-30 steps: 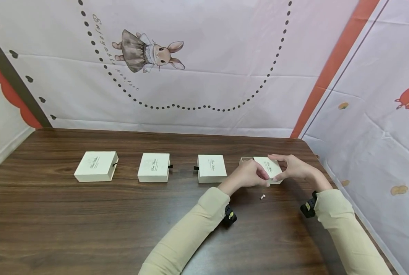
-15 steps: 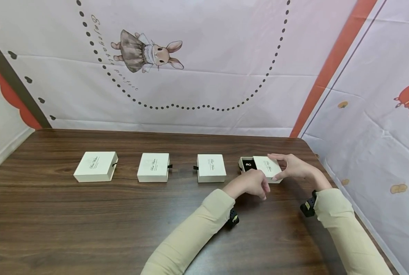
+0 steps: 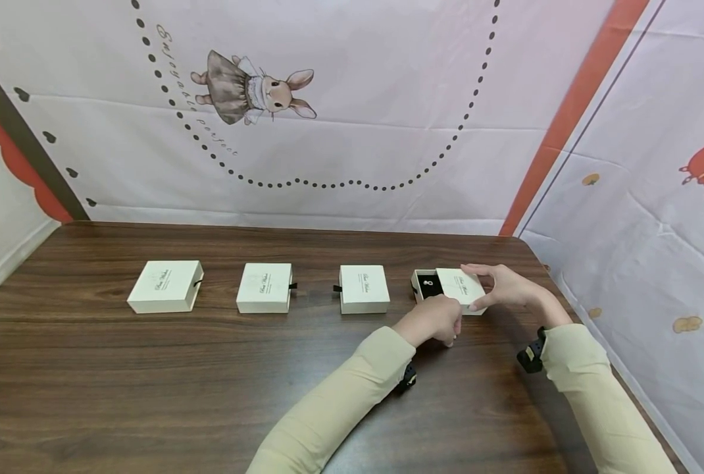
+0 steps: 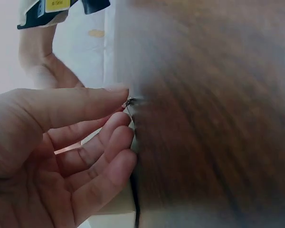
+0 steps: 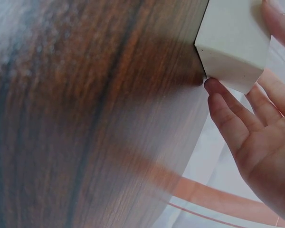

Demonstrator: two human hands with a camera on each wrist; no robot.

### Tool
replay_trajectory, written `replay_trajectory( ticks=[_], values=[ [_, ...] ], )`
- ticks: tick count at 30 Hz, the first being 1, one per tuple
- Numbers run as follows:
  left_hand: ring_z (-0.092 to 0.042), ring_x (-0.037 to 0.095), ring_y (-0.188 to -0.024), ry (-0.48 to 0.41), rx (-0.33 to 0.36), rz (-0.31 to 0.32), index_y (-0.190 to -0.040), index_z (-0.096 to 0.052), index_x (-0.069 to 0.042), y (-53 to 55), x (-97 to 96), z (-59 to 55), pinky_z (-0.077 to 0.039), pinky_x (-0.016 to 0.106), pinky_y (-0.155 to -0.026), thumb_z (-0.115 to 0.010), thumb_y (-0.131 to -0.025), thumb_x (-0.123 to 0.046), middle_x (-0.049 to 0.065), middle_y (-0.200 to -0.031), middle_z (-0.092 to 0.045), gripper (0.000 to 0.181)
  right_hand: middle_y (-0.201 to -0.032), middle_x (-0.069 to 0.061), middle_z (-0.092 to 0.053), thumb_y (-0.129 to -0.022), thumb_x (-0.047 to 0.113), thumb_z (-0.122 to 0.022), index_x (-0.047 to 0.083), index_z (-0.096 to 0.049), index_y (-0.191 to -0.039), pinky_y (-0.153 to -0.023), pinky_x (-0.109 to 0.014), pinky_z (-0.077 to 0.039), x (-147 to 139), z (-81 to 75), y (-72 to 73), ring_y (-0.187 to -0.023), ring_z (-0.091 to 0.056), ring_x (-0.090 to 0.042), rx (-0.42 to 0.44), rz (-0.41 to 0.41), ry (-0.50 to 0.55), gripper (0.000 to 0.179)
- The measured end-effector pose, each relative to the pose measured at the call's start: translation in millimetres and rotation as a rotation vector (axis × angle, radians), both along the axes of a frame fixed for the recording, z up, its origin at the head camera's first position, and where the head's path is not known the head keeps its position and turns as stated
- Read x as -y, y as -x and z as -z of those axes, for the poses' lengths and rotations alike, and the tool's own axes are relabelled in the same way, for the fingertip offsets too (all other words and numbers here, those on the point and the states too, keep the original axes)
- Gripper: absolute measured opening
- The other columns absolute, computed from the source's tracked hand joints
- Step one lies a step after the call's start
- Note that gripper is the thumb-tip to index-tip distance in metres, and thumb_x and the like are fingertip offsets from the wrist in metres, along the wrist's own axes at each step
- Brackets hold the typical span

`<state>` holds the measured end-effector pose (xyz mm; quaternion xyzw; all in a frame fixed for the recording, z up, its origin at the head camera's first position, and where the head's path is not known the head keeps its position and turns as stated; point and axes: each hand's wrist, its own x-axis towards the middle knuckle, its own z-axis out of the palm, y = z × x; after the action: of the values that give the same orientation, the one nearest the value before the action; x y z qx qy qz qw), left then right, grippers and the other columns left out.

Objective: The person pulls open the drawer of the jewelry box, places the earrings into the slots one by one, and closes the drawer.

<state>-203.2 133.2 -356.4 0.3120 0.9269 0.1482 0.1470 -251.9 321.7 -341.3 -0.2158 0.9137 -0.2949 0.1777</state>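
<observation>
At the table's right, a cream gift box point(image 3: 460, 283) stands with its drawer slid partly out to the left. A black insert point(image 3: 430, 287) shows in the drawer, bearing one small shiny earring point(image 3: 427, 283). My right hand point(image 3: 508, 288) holds the box's sleeve, thumb at the near side and fingers at the far side; the right wrist view has its fingertips against the box's end point(image 5: 232, 71). In front of the box, low over the table, my left hand point(image 3: 435, 319) pinches a tiny shiny earring point(image 4: 128, 101) between thumb and index finger.
Several more cream boxes stand in a row to the left: one box point(image 3: 364, 288) nearby, a second box point(image 3: 264, 288), and one at the far left point(image 3: 165, 286). Black ribbon tabs stick out of them. A printed cloth point(image 3: 352, 131) hangs behind the brown table point(image 3: 210, 382).
My left hand has moved slightly right and down to where the small earring lay on the table, uncovering the drawer's black insert. The right hand keeps its hold on the box.
</observation>
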Motion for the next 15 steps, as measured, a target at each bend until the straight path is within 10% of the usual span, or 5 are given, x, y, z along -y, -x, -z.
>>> replay_trajectory(
  ticks=[15],
  values=[
    [-0.039, 0.009, -0.049, 0.054, -0.072, 0.03, -0.06, -0.047, -0.014, -3.1, -2.1, -2.7, -0.032, 0.019, -0.043, -0.057, -0.085, -0.01, -0.004, -0.058, -0.045, 0.027, -0.143, -0.027, -0.026, -0.069, 0.01, -0.079, -0.006, -0.03, -0.138, -0.088, -0.045, -0.044, -0.3, 2.2, 1.6, -0.128, -0.025, -0.045, 0.018, -0.005, 0.045, 0.086]
  ],
)
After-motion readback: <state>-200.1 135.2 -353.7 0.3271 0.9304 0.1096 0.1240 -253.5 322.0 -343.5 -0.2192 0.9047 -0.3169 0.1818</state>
